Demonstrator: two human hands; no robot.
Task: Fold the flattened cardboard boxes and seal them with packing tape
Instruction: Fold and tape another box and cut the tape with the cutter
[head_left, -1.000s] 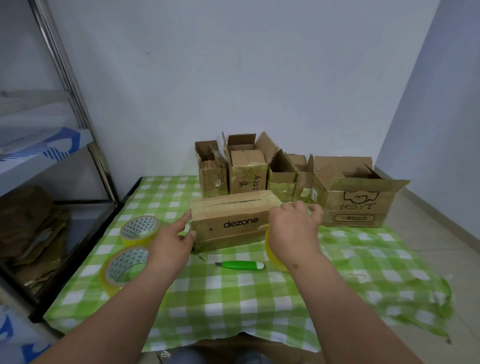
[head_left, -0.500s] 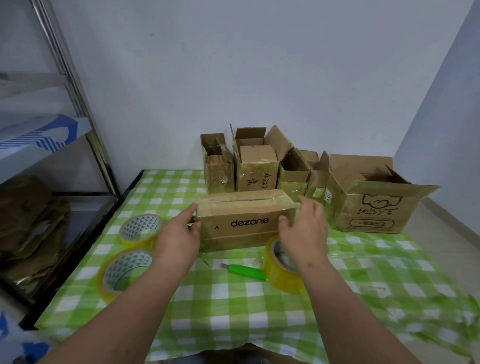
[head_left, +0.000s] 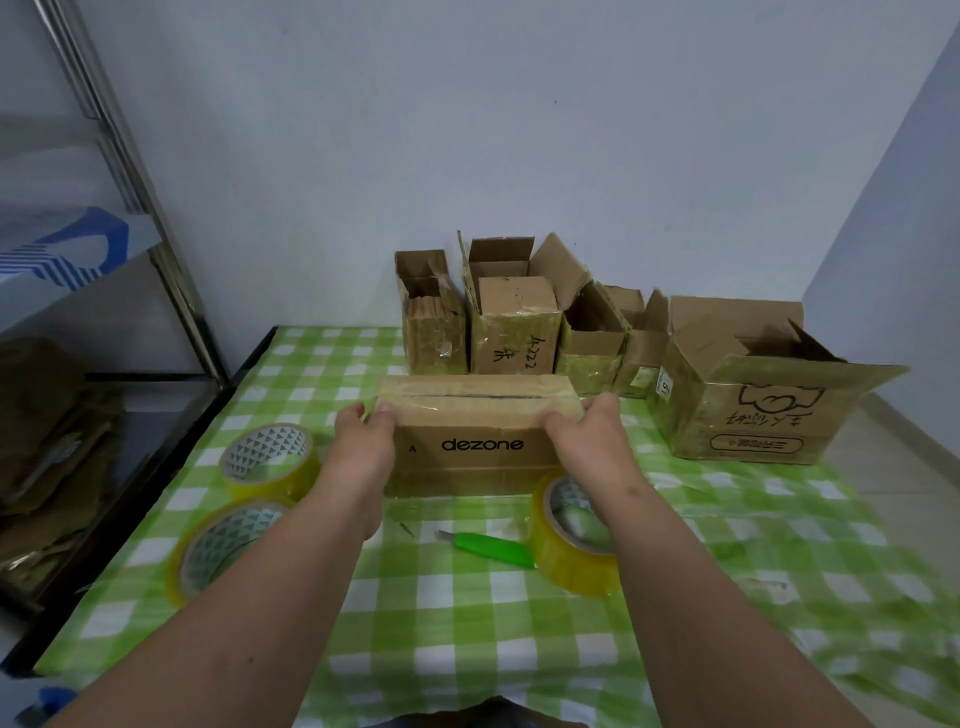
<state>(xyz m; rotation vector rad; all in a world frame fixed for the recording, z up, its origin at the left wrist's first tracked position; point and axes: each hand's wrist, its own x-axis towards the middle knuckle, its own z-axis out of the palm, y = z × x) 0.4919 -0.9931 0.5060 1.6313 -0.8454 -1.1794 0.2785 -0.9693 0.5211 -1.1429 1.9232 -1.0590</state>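
Packing room (cardboard boxes (head_left: 519, 322), tape rolls (head_left: 267, 457)).

Checked green table (head_left: 467, 623) bearing boxes (head_left: 514, 332), tape rolls (head_left: 267, 457), green cutter (head_left: 491, 548).

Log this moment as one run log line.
stage: sealing | left hand: grips dezone box left end | right hand: grips right end | tape roll: on table

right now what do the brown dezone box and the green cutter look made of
Brown dezone box: corrugated cardboard, matte, with glossy clear tape along its top seam. Slim green cutter: likely plastic, a smooth bright body; the grey tip may be metal, too small to tell.
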